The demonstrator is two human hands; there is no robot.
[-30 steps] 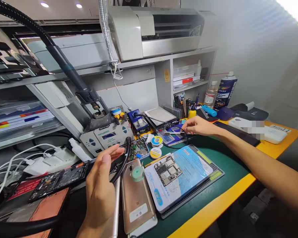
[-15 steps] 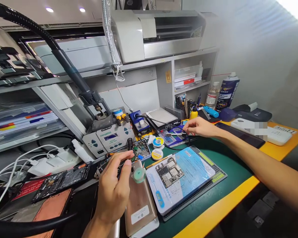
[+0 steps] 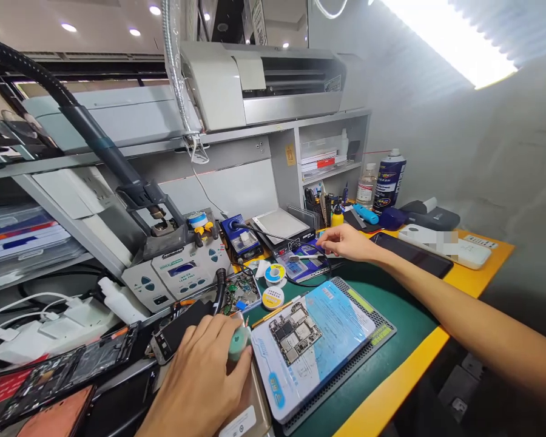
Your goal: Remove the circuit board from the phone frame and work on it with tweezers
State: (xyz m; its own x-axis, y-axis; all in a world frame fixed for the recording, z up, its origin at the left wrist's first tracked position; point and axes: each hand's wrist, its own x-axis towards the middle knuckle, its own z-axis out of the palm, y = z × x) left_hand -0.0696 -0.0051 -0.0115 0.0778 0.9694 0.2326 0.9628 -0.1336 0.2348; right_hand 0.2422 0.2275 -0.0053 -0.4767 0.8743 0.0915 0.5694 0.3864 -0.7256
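- We had the left hand (image 3: 204, 364) over the gold phone (image 3: 255, 397), thumb and fingers closed round the green roll (image 3: 238, 343) — couldn't tell if it was lifted.
- Our right hand (image 3: 349, 241) hung near the brush (image 3: 303, 258), fingertips close together; couldn't tell if it held anything.
- Done, by our read: roll reached. Not done: roll hadn't cleared the phone.
- Circuit board (image 3: 295, 331) lay bare on the blue-and-white box (image 3: 341, 315) — neither of our hands on it.
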